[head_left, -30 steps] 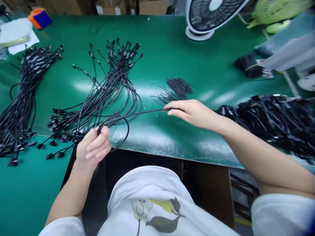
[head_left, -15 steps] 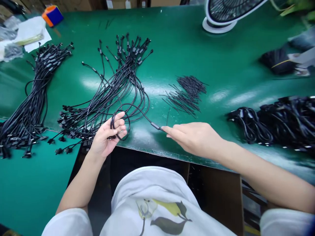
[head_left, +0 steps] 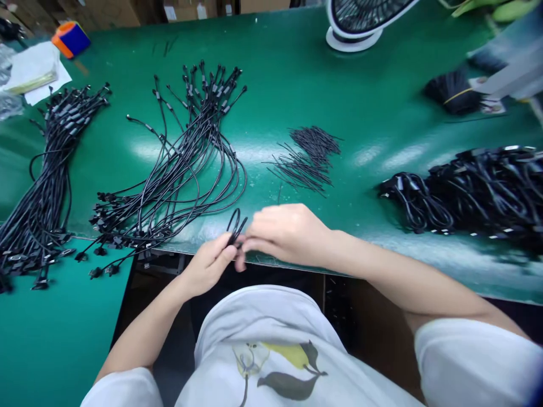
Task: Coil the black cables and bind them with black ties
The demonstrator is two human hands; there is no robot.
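A black cable, wound into a small coil, stands up between my two hands at the table's front edge. My left hand is closed around the lower part of the coil, thumb on top. Against its right side is my right hand, fingers bent and pinched at the coil; they hide the cable's ends. Behind my hands a spread bundle of straight black cables lies on the green table. Short black ties lie in a loose pile beyond my right hand.
Another cable bundle lies at the far left. Coiled, tied cables are heaped at the right. A white fan stands at the back, with an orange and blue roll and papers at the back left.
My right hand has come left to meet my left hand, bringing in the stretched cable end. My left hand has moved right and lower, and the loose loop is now a tighter coil.
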